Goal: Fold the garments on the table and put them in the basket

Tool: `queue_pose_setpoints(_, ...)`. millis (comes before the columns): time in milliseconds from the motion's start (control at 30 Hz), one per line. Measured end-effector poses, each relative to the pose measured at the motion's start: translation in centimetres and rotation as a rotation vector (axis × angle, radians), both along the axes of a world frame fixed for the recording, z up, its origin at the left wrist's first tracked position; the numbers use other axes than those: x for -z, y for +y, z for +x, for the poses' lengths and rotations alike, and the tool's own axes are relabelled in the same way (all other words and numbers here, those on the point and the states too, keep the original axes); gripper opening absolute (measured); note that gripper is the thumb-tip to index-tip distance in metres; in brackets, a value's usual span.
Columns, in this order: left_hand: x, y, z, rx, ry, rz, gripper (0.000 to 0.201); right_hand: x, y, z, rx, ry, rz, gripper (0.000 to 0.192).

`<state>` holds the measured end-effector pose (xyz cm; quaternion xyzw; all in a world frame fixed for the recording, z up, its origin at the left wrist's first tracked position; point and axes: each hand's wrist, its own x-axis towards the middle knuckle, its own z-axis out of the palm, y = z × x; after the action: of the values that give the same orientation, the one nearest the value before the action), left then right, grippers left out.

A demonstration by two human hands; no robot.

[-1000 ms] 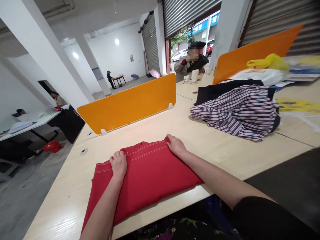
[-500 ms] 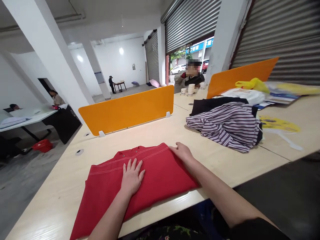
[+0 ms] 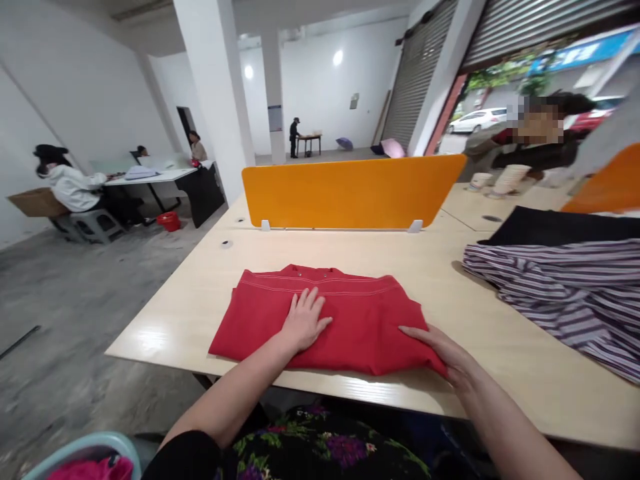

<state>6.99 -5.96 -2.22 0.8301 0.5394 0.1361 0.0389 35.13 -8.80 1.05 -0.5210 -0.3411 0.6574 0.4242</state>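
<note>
Head view shows the folded red garment (image 3: 345, 320) lying flat near the front edge of the pale table (image 3: 450, 293), left hand (image 3: 304, 320) spread open and pressing its middle, gripping nothing. The right hand (image 3: 443, 353) lies flat, fingers extended, on the garment's near right corner. Smoothing looks best done with both palms flat, stroking outward so the 2 layers stay aligned.

Pale wood table (image 3: 210, 293) w/ folded red garment (image 3: 360, 313) near front edge, striped shirt (image 3: 565, 293) + black cloth (image 3: 555, 227) heaped at right, orange divider (image 3: 350, 192) upright across the back, cups (image 3: 505, 179) beyond it.
</note>
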Motion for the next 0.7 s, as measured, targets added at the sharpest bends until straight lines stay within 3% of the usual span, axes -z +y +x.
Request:
queue_pose_setpoints(67, -0.3, -2.3, -1.0, 0.037, 0.049, -0.023, 0.052, -1.5, 0.4, -0.3, 0.033, -0.044, 0.041, 0.037)
queue_pose_setpoints(167, -0.6, -5.8, -2.2, 0.085, 0.086, -0.075, 0.047, -5.2, 0.8, -2.3, 0.022, -0.096, 0.116, 0.033)
queue_pose_setpoints(267, -0.7, -8.4, -2.6, 0.218, 0.098, -0.028, 0.048, -8.7, 1.1, -7.5, -0.092, -0.104, 0.199, 0.029)
queue_pose_setpoints(333, -0.4, -9.4, -2.6, 0.271, 0.117, 0.034, 0.049, -9.5, 1.4, -12.7, -0.236, -0.086, 0.252, 0.028)
queue_pose_setpoints(400, 0.2, -10.1, -2.5, 0.244, 0.156, 0.057, 0.048, -8.6, 1.6, -18.4, -0.362, -0.108, 0.298, 0.025)
queue_pose_setpoints(533, 2.0, -11.0, -3.5, 0.147, 0.209, 0.001, 0.055, -3.7, 2.0, -27.7, -0.479, -0.339, 0.304, 0.024)
queue_pose_setpoints(600, 2.9, -11.6, -4.5, 0.129, 0.168, 0.010, 0.056, -1.6, 2.1, -29.9, -0.630, -0.361, 0.313, 0.029)
queue_pose_setpoints(700, 3.9, -12.1, -6.0, 0.143, 0.115, 0.063, 0.050, -0.2, 2.8, -30.3, -0.934, -0.267, 0.267, 0.052)
